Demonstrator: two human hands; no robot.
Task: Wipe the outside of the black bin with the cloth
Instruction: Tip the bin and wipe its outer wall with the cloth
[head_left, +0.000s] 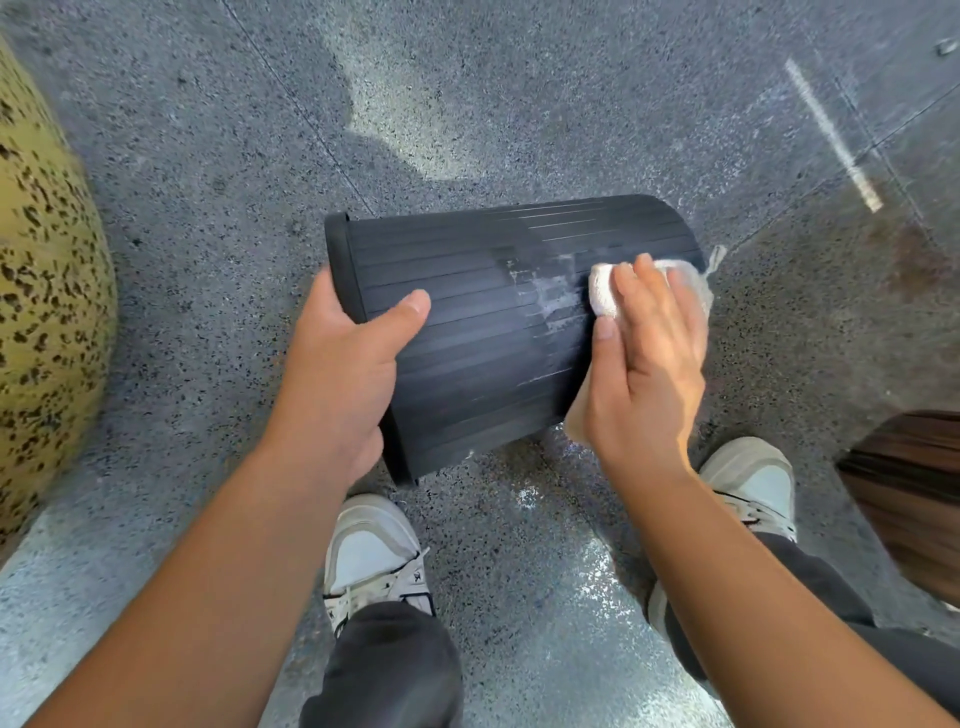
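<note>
Nearest: two dark trouser legs (395, 670), both running out of frame at the bottom edge; two pale sneakers (371, 558) standing on speckled grey floor (208, 182), the right one partly hidden behind the right forearm.

Left hand (343, 374): reaching forward, gripping the black bin (467, 332) at its rimmed end, thumb lying across the ribbed wall, fingers passing out of sight beyond the rim.

Black bin: being held on its side above the floor between the hands, rim pointing left, base pointing right; the opening is facing away and cannot be seen; a wet, streaky patch is showing on the wall beside the cloth.

Right hand (649, 358): lying palm down, fingers spread, pressing the white cloth (605, 293) against the bin's wall near the base; most of the cloth is covered by the hand.

Farther: wet sheen on the floor; a yellow speckled object (47, 291) being cut off at the left edge, identity unclear; a brown wooden surface (909, 493) being cut off at the right
</note>
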